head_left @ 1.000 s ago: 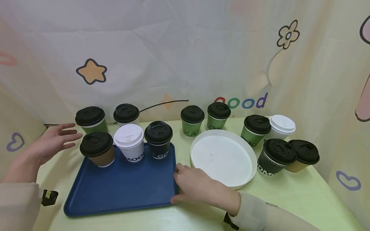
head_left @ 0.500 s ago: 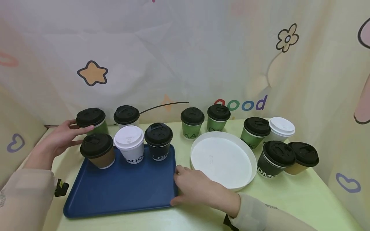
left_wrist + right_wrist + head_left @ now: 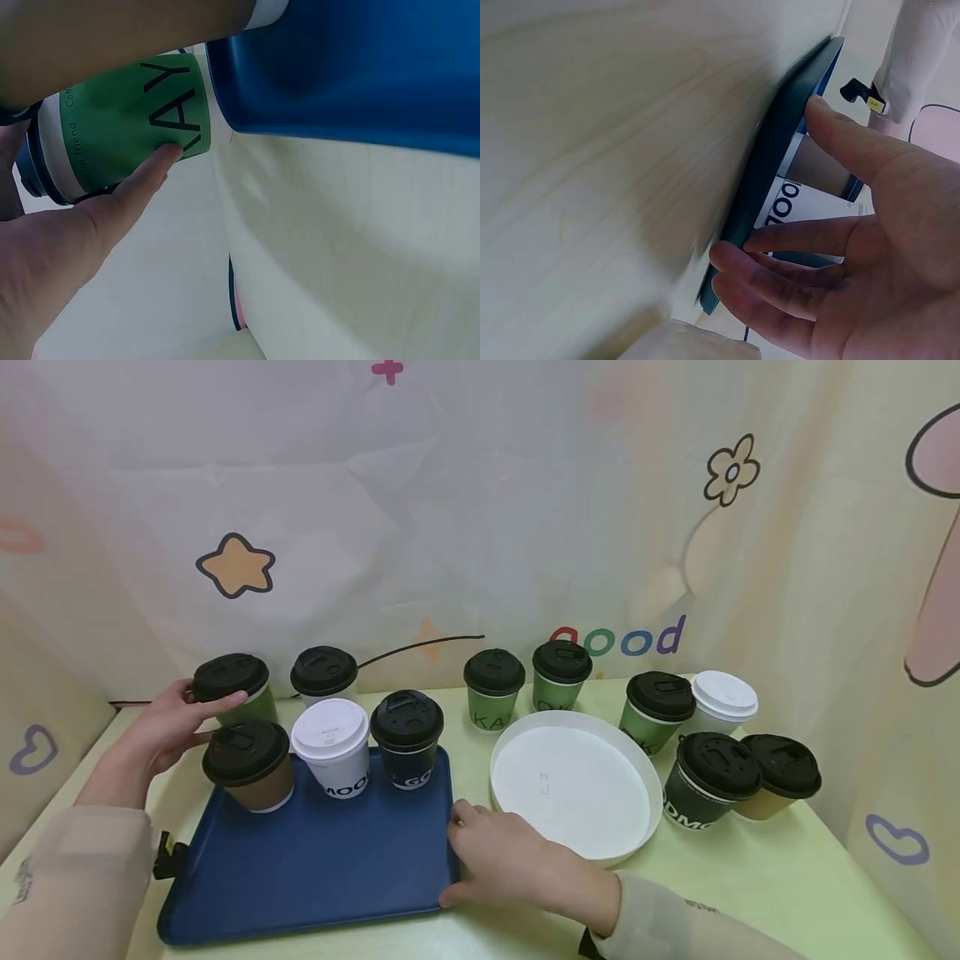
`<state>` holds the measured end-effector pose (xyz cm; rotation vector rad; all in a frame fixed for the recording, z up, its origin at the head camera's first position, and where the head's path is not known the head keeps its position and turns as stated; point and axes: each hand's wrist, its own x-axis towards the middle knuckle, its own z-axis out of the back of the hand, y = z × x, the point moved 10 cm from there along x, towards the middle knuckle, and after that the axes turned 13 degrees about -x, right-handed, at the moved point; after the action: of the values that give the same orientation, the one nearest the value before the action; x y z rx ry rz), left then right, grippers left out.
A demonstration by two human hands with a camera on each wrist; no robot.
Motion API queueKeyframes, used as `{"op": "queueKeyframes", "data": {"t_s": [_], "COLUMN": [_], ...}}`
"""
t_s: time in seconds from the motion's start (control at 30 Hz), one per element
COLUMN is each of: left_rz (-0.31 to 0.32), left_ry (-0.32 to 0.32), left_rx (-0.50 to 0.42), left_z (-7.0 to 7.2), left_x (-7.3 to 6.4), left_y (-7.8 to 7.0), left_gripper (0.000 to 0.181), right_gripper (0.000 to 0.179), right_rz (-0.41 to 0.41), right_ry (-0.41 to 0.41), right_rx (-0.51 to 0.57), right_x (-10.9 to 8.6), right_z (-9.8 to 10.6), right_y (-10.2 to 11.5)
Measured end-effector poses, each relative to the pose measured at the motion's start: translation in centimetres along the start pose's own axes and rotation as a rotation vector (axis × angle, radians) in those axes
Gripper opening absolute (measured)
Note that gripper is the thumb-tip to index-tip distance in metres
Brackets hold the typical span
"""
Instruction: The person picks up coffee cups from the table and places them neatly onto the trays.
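Observation:
My left hand (image 3: 161, 731) is at the back left, its fingers and thumb around a green paper cup (image 3: 257, 706) with a black lid. In the left wrist view, a finger lies along the side of this green cup (image 3: 127, 124) below its printed letters. My right hand (image 3: 498, 856) holds the right edge of a blue tray (image 3: 322, 868) near its front corner. The right wrist view shows thumb and fingertips spread along the tray's rim (image 3: 769, 150). On the tray's back part stand a brown cup (image 3: 262, 789), a white cup (image 3: 333, 768) and a black cup (image 3: 408, 764).
Behind the tray is a white cup with a black lid (image 3: 324, 672). A round white dish (image 3: 573, 785) sits right of the tray. Two green cups (image 3: 492, 706) stand behind the dish, and several more lidded cups (image 3: 712, 777) cluster at its right. A printed curtain (image 3: 450, 527) closes off the back.
My left hand has moved right and closed around the green cup at the back left. My right hand stays on the tray's edge. The head view has tilted slightly up.

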<state>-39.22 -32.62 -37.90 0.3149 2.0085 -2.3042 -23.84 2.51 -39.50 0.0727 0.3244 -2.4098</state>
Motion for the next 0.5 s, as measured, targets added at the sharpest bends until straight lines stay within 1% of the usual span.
{"op": "queueKeyframes", "data": {"t_s": [0.13, 0.27, 0.5], "left_rz": [0.007, 0.017, 0.002], "left_ry": [-0.011, -0.005, 0.008], "left_rx": [0.014, 0.037, 0.02], "left_z": [0.2, 0.4, 0.7], "left_x": [-0.3, -0.9, -1.6], "left_y": [0.0, 0.0, 0.1], "left_gripper": [0.108, 0.109, 0.104], "right_gripper": [0.075, 0.075, 0.072], "right_rz": [0.001, -0.002, -0.006], "right_ry": [-0.006, 0.001, 0.0], "right_rx": [-0.001, 0.008, 0.007], "right_x": [0.0, 0.0, 0.1], "right_z": [0.1, -0.1, -0.2], "right_y": [0.1, 0.0, 0.0]}}
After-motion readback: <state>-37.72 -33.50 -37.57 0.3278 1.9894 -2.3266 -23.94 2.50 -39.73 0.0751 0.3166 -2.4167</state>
